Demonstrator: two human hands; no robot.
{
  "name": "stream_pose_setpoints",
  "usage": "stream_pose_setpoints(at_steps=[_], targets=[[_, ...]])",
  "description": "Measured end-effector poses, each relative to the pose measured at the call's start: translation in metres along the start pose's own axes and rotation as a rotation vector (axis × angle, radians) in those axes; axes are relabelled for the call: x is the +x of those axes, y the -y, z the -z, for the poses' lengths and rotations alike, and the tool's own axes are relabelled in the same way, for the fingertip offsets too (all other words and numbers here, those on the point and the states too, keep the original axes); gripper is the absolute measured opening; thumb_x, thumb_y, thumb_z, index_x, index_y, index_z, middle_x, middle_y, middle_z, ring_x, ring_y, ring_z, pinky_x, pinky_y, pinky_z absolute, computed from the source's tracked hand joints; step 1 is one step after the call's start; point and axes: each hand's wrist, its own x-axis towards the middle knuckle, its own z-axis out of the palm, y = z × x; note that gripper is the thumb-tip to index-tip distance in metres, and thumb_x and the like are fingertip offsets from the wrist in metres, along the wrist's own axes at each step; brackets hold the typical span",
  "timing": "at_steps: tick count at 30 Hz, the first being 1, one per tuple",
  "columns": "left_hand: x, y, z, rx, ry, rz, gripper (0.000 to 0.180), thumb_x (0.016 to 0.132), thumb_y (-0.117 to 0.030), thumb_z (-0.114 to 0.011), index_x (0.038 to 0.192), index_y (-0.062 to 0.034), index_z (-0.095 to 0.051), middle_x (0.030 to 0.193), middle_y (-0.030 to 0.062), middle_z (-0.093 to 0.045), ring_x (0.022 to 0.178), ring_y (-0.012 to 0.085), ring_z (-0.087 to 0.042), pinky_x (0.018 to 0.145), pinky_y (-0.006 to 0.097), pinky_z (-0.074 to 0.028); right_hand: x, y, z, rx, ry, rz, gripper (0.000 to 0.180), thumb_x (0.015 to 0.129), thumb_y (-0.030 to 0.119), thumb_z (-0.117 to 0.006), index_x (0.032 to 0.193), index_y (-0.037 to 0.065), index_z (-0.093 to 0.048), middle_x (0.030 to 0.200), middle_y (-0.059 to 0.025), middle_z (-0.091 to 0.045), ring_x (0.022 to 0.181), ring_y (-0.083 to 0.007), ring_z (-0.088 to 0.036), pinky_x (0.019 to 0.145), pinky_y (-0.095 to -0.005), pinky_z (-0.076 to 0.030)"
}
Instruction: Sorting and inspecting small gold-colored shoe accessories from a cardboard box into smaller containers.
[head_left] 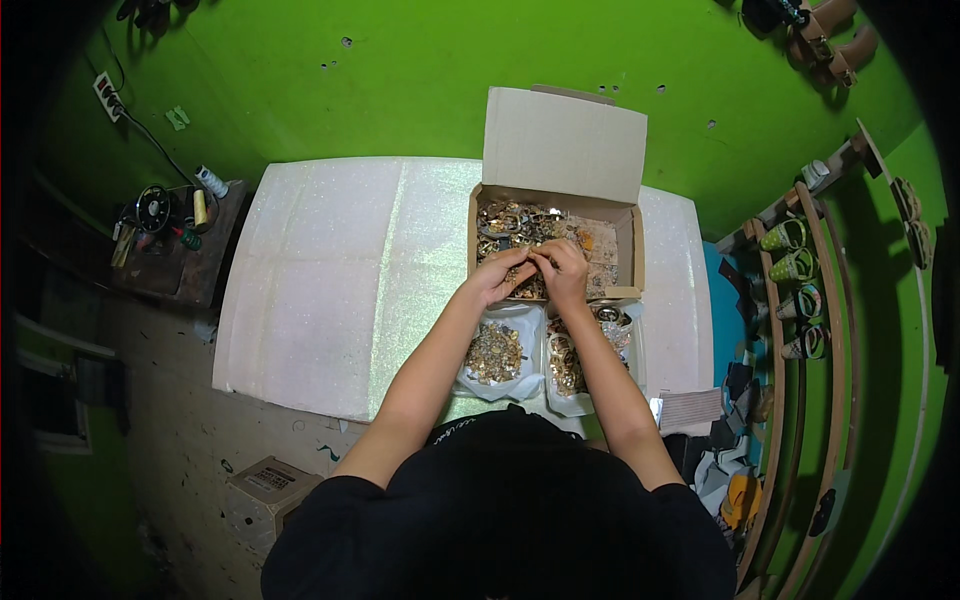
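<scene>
Both hands meet above an open cardboard box (pixel 638 245) that holds many small metal-looking pieces (pixel 505 215), gold, silver and dark. My left hand (pixel 497 277) is closed, its fingertips close to the other hand's. My right hand (pixel 564 270) pinches at the same spot with bent fingers. Whatever lies between the fingertips is too small to make out. Below my left wrist, a white plastic-lined tray (pixel 530 385) holds a heap of small shiny pieces (pixel 493 352). Under my right forearm, a second lined container (pixel 570 405) holds gold-coloured bits (pixel 567 365) and round items.
A pale shimmering sheet covers the table (pixel 310 280). The box lid (pixel 565 135) stands up against the green wall. At left is a small dark table (pixel 185 265) with thread spools; at right, a wooden rack (pixel 775 330) with sandals. A carton (pixel 265 500) sits on the floor.
</scene>
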Motion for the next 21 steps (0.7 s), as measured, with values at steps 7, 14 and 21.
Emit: stream_pose_setpoints(at_steps=[7,14,21], targets=[[-0.002,-0.001,0.0,0.008,0.024,0.007,0.025,0.085,-0.012,-0.048,0.103,0.0052,-0.048,0.095,0.0119,-0.054,0.087,0.0171,-0.055,0.08,0.026,-0.049,-0.001,0.002,0.001,0.002,-0.002,-0.017,0.008,0.062,0.003,-0.064,0.069,0.004,-0.06,0.072,-0.0077,-0.058,0.072,-0.0232,-0.054,0.065,-0.0326,-0.043],[-0.005,-0.002,-0.005,0.047,0.005,-0.007,0.023,0.084,-0.011,-0.05,0.099,0.0057,-0.051,0.098,0.0127,-0.053,0.09,0.0178,-0.055,0.08,0.026,-0.049,0.001,0.002,0.003,-0.088,-0.013,0.024,0.011,0.059,0.003,-0.067,0.066,0.002,-0.06,0.073,-0.0076,-0.057,0.073,-0.024,-0.053,0.064,-0.0328,-0.042],[-0.003,-0.003,-0.004,0.012,-0.011,0.02,0.022,0.084,-0.01,-0.049,0.099,0.0061,-0.051,0.097,0.0134,-0.054,0.088,0.0177,-0.055,0.08,0.025,-0.049,-0.004,0.005,-0.001,-0.083,-0.055,-0.082,0.01,0.06,0.004,-0.067,0.067,0.002,-0.061,0.074,-0.0089,-0.057,0.074,-0.0243,-0.052,0.066,-0.0333,-0.042]])
